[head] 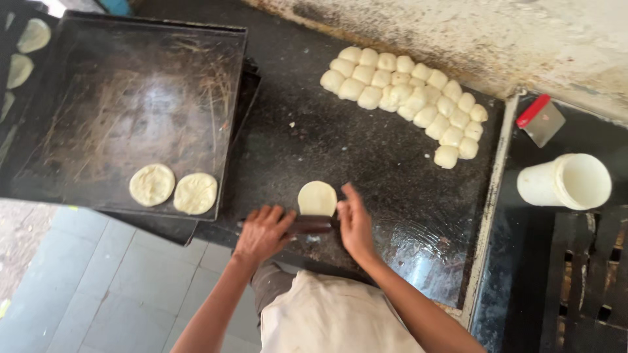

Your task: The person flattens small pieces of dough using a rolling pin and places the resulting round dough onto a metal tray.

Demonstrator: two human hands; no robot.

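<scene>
While both my hands sit on the dark wooden rolling pin, its long axis runs left-right across the black stone counter; left hand curls over one end, right hand lies flat-fingered on the other. The pale flattened dough disc lies just beyond the pin, away from me, touching it, slightly nearer my right hand. Pin's middle is mostly hidden by my fingers; I can't tell whether the disc's near edge is under it.
</scene>
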